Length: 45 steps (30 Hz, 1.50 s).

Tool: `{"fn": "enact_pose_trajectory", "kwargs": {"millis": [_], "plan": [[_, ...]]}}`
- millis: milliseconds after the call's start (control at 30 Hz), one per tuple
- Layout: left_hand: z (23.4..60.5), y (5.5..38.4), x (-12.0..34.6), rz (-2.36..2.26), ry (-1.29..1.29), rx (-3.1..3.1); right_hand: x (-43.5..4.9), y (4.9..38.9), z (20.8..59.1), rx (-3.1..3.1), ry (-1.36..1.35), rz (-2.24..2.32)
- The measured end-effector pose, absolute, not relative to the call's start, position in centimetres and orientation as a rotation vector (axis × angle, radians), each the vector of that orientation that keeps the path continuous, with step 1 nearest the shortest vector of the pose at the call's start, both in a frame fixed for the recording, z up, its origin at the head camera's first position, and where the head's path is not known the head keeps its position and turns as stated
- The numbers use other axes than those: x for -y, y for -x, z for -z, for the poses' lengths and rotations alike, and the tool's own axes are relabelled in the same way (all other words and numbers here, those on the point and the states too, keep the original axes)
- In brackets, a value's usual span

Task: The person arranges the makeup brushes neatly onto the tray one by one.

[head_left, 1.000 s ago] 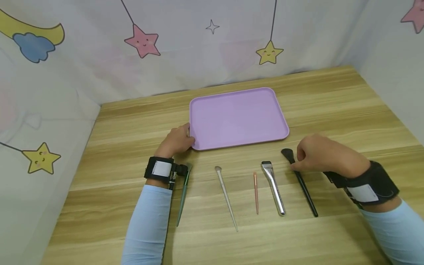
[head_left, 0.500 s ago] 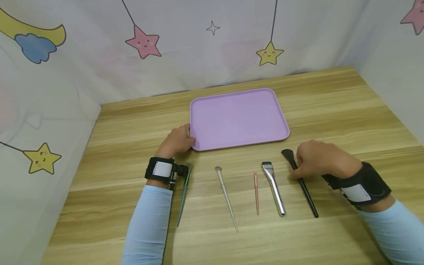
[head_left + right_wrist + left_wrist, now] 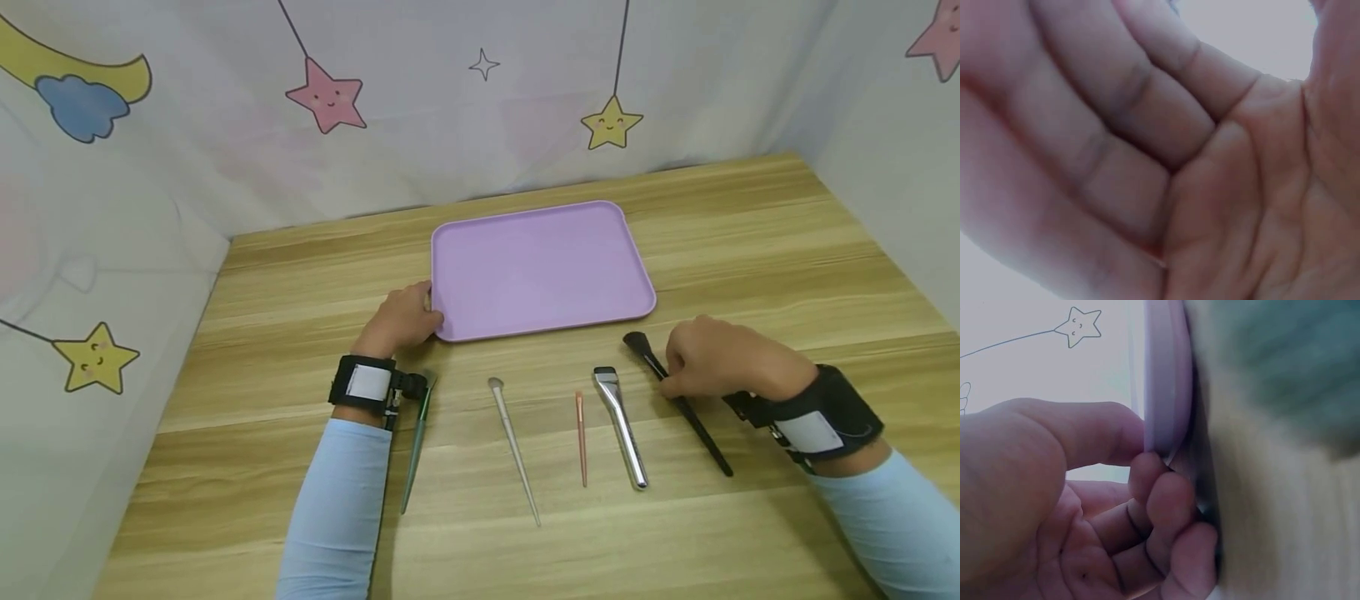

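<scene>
My left hand [image 3: 402, 318] grips the near-left corner of a lilac tray [image 3: 542, 268], thumb on the rim. In the left wrist view its curled fingers sit right under the tray's edge [image 3: 1163, 381]. At the right, my right hand [image 3: 723, 357] pinches the handle of a black makeup brush [image 3: 701, 433], its dark bristles pointing up and left. The right wrist view is filled by the curled fingers and palm [image 3: 1210, 200]; the brush is hidden there. Just left of that brush lies a silver flat makeup brush [image 3: 621, 429].
A small pink brush [image 3: 581, 442] and a slim pale brush [image 3: 514, 454] lie mid-table. The green brush [image 3: 417, 450] lies beside the left forearm, its head blurred in the left wrist view. A patterned curtain [image 3: 420, 125] bounds the wooden table [image 3: 285, 292] behind.
My right hand has lowered onto the black brush and taken hold of it. The brush has turned, its bristles shifting left and its handle end right. My left hand stays at the tray.
</scene>
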<state>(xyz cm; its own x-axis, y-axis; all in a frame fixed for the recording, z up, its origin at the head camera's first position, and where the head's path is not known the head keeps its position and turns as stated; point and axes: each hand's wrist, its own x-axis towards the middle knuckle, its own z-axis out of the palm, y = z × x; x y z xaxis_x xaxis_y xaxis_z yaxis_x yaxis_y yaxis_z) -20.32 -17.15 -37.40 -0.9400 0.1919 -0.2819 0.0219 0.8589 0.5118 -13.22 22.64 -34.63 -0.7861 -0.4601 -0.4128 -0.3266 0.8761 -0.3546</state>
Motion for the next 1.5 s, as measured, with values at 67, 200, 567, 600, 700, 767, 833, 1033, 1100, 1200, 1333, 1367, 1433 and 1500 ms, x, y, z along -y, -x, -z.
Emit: {"fn": "enact_pose_trajectory", "kwargs": {"millis": [67,200,567,600,700,767,833,1033,1100,1200,1333,1367,1433,1500], "plan": [[37.4,20.4,17.2,-0.736,-0.161,-2.712,-22.7,13.3,34.5,-2.586,0.577,0.411],[37.4,20.4,17.2,-0.734,-0.163,-2.709,-22.5,13.4,34.1,-2.654,0.572,0.503],[37.5,20.2,17.1,-0.753,-0.143,-2.709,-21.9,13.7,34.1,-2.728,0.525,0.713],[37.4,20.3,17.2,-0.751,-0.143,-2.708,-21.8,13.8,34.1,-2.737,0.514,0.723],[37.4,20.3,17.2,-0.744,-0.148,-2.712,-21.6,13.9,34.0,-2.774,0.492,0.745],[37.3,20.3,17.2,-0.739,-0.151,-2.716,-21.5,14.0,33.9,-2.792,0.473,0.76],[37.3,20.3,17.3,-0.741,-0.151,-2.716,-21.4,14.0,33.9,-2.805,0.455,0.766],[37.5,20.4,17.2,-0.741,-0.158,-2.72,-21.1,14.2,33.8,-2.83,0.416,0.809],[37.5,20.4,17.2,-0.74,-0.159,-2.72,-21.1,14.2,33.9,-2.846,0.412,0.832],[37.5,20.3,17.2,-0.741,-0.16,-2.717,-21.1,14.3,33.9,-2.882,0.423,0.861],[37.4,20.3,17.1,-0.741,-0.163,-2.712,-21.1,14.4,33.8,-2.927,0.427,0.897],[37.4,20.3,17.1,-0.741,-0.162,-2.713,-21.1,14.5,33.8,-2.939,0.424,0.901],[37.3,20.2,17.2,-0.745,-0.158,-2.711,-21.1,14.6,33.8,-2.958,0.417,0.911],[37.4,20.2,17.2,-0.75,-0.154,-2.71,-21.1,14.7,33.7,-2.971,0.402,0.921]]}}
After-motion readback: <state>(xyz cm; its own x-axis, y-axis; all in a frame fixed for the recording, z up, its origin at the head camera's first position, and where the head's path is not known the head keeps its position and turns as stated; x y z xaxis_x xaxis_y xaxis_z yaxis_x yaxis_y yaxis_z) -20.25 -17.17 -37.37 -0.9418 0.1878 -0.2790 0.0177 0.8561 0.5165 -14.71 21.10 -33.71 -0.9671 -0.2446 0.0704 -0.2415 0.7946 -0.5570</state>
